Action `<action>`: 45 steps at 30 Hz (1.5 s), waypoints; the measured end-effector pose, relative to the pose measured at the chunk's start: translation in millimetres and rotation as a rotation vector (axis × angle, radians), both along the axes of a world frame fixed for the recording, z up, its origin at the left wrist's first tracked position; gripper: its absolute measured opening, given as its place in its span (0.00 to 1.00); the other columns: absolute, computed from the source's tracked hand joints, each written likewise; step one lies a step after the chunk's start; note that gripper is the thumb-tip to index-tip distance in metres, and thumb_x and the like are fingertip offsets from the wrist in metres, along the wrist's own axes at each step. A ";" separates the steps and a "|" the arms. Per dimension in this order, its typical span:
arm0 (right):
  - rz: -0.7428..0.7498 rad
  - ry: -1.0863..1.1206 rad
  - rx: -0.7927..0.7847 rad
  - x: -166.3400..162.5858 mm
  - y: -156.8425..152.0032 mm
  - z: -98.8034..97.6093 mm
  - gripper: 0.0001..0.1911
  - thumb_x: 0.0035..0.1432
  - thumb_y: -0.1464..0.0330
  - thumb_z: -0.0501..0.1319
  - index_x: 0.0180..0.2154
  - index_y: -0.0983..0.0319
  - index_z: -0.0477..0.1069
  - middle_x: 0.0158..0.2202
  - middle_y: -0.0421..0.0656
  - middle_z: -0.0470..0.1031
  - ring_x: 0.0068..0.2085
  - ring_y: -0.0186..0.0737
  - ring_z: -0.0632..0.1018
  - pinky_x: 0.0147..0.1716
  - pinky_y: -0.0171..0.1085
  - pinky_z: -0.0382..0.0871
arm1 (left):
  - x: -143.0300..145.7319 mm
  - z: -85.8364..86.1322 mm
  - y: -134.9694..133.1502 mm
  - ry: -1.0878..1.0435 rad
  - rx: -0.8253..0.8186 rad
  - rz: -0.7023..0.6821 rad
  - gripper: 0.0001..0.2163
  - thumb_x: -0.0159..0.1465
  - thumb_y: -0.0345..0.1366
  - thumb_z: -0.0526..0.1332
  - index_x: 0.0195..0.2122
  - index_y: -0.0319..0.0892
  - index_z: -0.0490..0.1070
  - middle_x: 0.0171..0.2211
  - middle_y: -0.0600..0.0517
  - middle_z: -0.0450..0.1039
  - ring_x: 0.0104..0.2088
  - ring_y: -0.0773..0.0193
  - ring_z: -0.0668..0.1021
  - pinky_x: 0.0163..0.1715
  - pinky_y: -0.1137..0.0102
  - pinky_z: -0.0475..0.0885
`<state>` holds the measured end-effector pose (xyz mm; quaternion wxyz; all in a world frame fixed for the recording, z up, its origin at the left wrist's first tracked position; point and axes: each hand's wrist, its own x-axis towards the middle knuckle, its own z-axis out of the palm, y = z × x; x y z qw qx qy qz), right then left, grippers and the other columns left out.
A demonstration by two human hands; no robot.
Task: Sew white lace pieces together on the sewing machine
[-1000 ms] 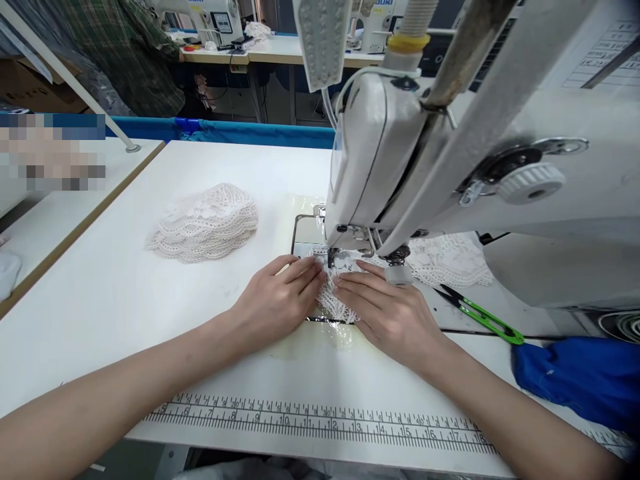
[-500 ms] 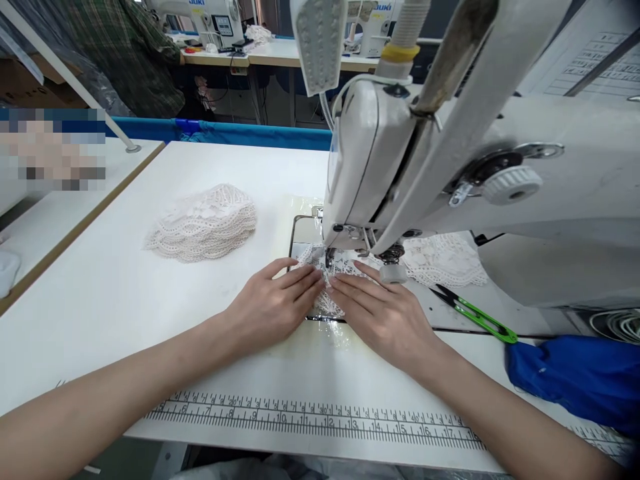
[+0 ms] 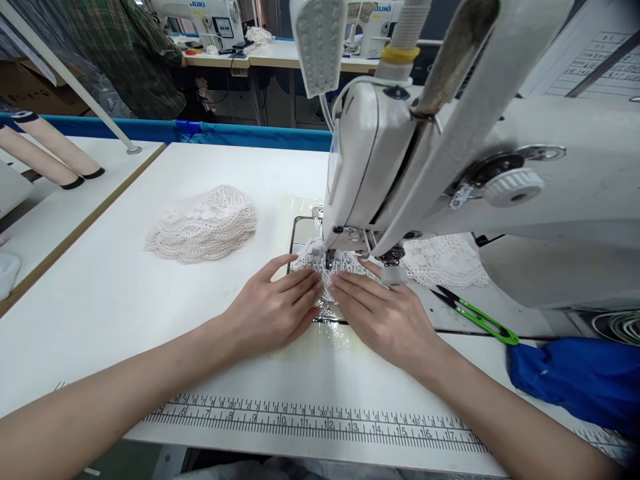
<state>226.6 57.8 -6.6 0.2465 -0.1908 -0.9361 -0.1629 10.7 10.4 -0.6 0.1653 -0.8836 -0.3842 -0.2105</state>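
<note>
The left hand [image 3: 273, 310] is laid flat, palm down, on the white table [image 3: 125, 293], with its fingers extended and held close together; the fingertips are pressed on the near left edge of a small white lace piece [image 3: 327, 267]. The right hand [image 3: 383, 313] is laid flat in the same manner, its fingers slightly spread and pressed on the near right part of the same piece. Nothing is pinched or enclosed by either hand; the lace is only held down against the surface. The lace piece is located on the needle plate, directly beneath the head of the white sewing machine [image 3: 450, 167], with its far edge at the presser foot [image 3: 330, 257]. A stack of lace pieces [image 3: 203, 223] is seen on the table well to the left of the hands. More white lace [image 3: 443, 260] is seen under the machine arm, to the right of the needle area. Green-handled thread snips [image 3: 475, 317] are lying just beyond the right hand, and a blue cloth [image 3: 575, 380] is found at the right edge. A printed ruler strip [image 3: 310, 423] is fixed along the near table edge. A person in a plaid shirt [image 3: 135, 53] is noted at a far workstation.
</note>
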 end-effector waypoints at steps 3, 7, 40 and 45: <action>-0.005 0.007 0.006 0.0 -0.2 -0.4 0.13 0.59 0.79 0.57 0.42 0.64 0.76 0.46 0.43 0.79 0.37 0.36 0.80 0.50 0.41 0.69 | 0.7 0.5 -1.2 0.006 0.008 0.015 0.10 0.67 0.32 0.56 0.44 0.38 0.75 0.44 0.49 0.79 0.45 0.60 0.80 0.56 0.57 0.68; -0.019 0.019 -0.016 -1.7 2.2 -1.5 0.13 0.58 0.79 0.58 0.42 0.66 0.76 0.44 0.44 0.80 0.38 0.37 0.80 0.50 0.41 0.69 | 1.2 -0.8 3.8 0.004 0.002 0.038 0.11 0.68 0.34 0.55 0.46 0.39 0.75 0.44 0.49 0.79 0.46 0.61 0.80 0.57 0.56 0.67; -0.154 -0.024 -0.034 -5.7 9.1 0.7 0.12 0.65 0.67 0.56 0.45 0.63 0.75 0.42 0.44 0.80 0.43 0.43 0.78 0.55 0.50 0.64 | -1.7 -3.4 17.5 -0.033 -0.088 0.084 0.15 0.69 0.40 0.54 0.50 0.37 0.73 0.48 0.45 0.77 0.50 0.56 0.78 0.64 0.48 0.56; -0.163 -0.049 -0.041 -2.2 10.4 3.2 0.13 0.66 0.67 0.55 0.46 0.63 0.76 0.39 0.45 0.81 0.44 0.43 0.78 0.53 0.48 0.64 | -2.6 -3.7 20.6 -0.045 -0.129 0.116 0.17 0.69 0.42 0.53 0.52 0.38 0.72 0.50 0.46 0.76 0.52 0.55 0.76 0.63 0.49 0.57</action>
